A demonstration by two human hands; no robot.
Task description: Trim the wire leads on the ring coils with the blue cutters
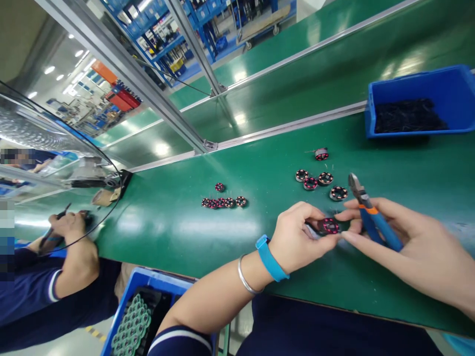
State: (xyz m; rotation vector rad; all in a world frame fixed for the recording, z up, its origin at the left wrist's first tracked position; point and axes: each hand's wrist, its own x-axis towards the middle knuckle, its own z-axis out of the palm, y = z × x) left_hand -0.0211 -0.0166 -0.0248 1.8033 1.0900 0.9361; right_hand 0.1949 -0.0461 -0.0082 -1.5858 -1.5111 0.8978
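Observation:
My left hand (297, 232) is closed on a small motor stator (331, 226), a round black part with pink marks around its ring, pinched between thumb and fingers. Diagonal cutters (381, 225) with blue and orange handles lie in my right hand (419, 244), their metal jaws pointing up and away from the stator. The thumb and index fingertips of that hand reach the stator's right side. Just beyond my hands, several similar stators, one of them a copper-marked stator (338, 193), rest on the green bench (267, 183). Another stator (321, 154) lies farther back.
A row of stators (221, 202) sits left of centre, with a single stator (219, 187) behind it. At the back right stands a blue bin (408, 132) of black pieces. A co-worker's hands (70, 225) work at far left. Below the bench edge is a blue crate (137, 277).

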